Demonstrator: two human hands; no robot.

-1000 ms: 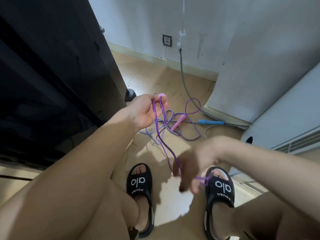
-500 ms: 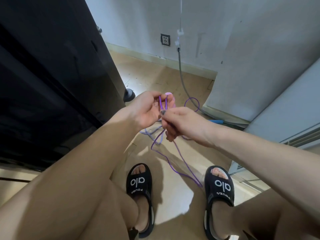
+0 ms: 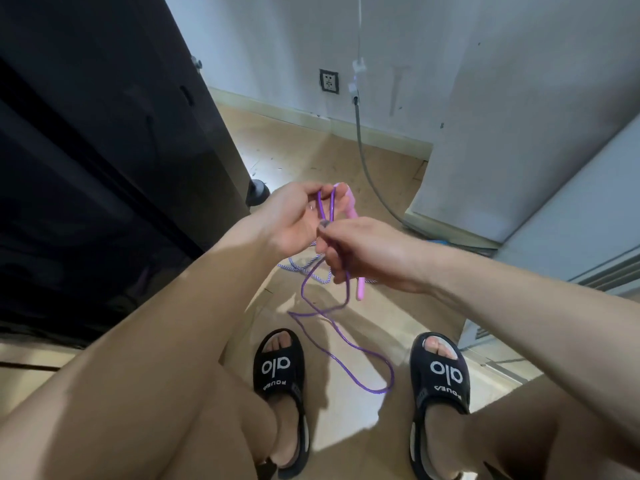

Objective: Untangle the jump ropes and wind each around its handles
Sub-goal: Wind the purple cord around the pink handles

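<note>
L hand (image 3: 294,216) held up w/ fingers curled round a pink handle (image 3: 348,199) and two upright strands of the purple jump rope (image 3: 341,344); handle top pokes out above the fingers. R hand (image 3: 367,252) touching the L just below it, fingers pinched tight on the same purple rope; a second pink handle (image 3: 361,288) hangs down under the R hand. From the R hand the purple rope drops in a loose crossing loop to the floor (image 3: 346,417), ending btwn the two black sandals (image 3: 281,370). Behind the hands, a purple-and-white braided rope (image 3: 313,273) lies bunched on the floor, partly hidden. A blue handle (image 3: 438,242) just peeks out past the R wrist. Dark cabinet (image 3: 104,168) at L, wall socket (image 3: 328,81) and grey cable (image 3: 363,154) at back.
</note>
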